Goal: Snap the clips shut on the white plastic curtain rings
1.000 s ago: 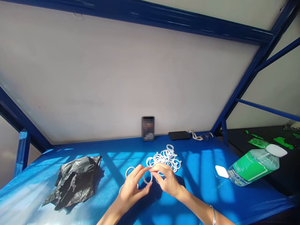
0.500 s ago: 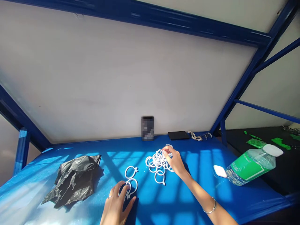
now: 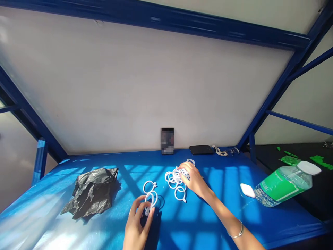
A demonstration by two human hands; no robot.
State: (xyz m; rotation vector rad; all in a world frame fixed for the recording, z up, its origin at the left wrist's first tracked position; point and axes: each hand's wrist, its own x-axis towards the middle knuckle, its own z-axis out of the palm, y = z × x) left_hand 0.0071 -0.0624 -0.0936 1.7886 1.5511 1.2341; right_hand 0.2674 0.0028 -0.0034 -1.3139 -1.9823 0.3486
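My left hand (image 3: 139, 220) pinches a white curtain ring (image 3: 151, 198) between thumb and fingers, raised slightly so that it casts a shadow on the blue tabletop (image 3: 197, 225). Parts of other rings may be hidden in that grip. Just beyond lies another white curtain ring (image 3: 148, 186). My right hand (image 3: 194, 178) is over a heap of white curtain rings (image 3: 171, 177), its fingers curled closed on rings at the heap's right side. One loose ring (image 3: 180, 193) lies at the front of the heap, and another ring (image 3: 191, 161) shows behind my right hand.
A crumpled black plastic bag (image 3: 93, 194) lies left. At the right, a green-labelled bottle (image 3: 283, 184) leans beside a white case (image 3: 247, 190). Against the wall are an upright dark phone-like object (image 3: 167, 141), a flat black phone (image 3: 201, 150) and glasses (image 3: 232, 151). Blue metal bars (image 3: 275, 86) frame the space.
My left hand has closed on a ring and lifted it a little, turning it more upright. My right hand has moved lower over the heap. The whole view has shifted slightly.
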